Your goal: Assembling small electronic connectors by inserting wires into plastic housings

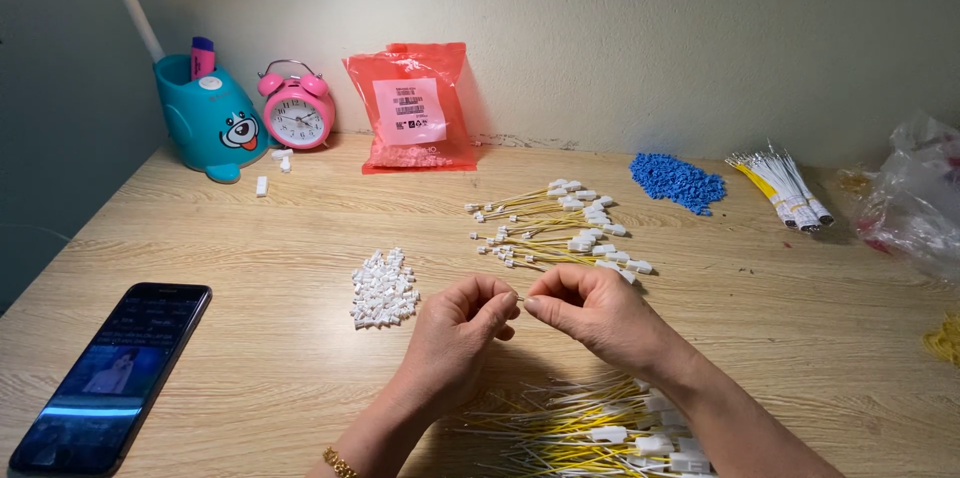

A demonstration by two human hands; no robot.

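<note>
My left hand (458,333) and my right hand (590,310) meet fingertip to fingertip above the wooden table (250,268). Both pinch something very small between thumb and forefinger; a thin wire tip shows between them, too small to tell more. A heap of small white plastic connectors (383,289) lies just left of my left hand. Beyond my hands lies a spread of yellow and white wires with white connectors (560,228). A second pile of such wires (590,428) lies under my wrists at the near edge.
A smartphone (110,373) with a lit screen lies at the near left. At the back stand a teal dog-shaped holder (208,118), a pink alarm clock (296,110) and a red plastic bag (412,108). Blue beads (677,181), bundled wires (785,188) and a clear bag (915,198) lie right.
</note>
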